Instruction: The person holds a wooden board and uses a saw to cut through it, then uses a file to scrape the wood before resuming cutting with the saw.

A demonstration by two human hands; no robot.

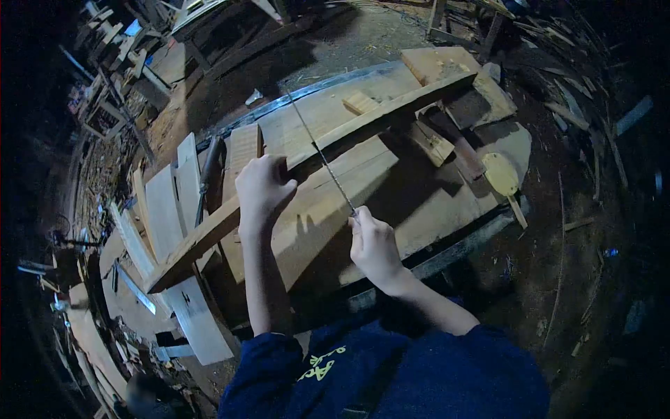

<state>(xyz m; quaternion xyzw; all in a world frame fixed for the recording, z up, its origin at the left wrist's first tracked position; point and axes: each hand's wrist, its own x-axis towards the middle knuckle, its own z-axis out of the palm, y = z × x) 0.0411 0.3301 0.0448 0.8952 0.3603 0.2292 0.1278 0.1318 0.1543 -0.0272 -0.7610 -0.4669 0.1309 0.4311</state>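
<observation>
My left hand (259,187) is closed over a long squared wooden beam (380,113) that slants across the work table (433,230). In my right hand (373,244), closed at the near end, is a long thin handsaw (316,145), seen almost edge-on. Its blade crosses over the beam, to the right of my left hand, and points away from me. The saw's handle is hidden in my fist. A wide plank (328,188) lies under the beam, between my two hands. A short wood block (246,143) sits just beyond my left hand.
Several boards (167,209) lean at the table's left end, near a dark tool handle (211,160). To the right are a small wood block (429,142), a wooden piece (469,155) and a yellow round object (500,174). Wood scraps (572,105) litter the ground.
</observation>
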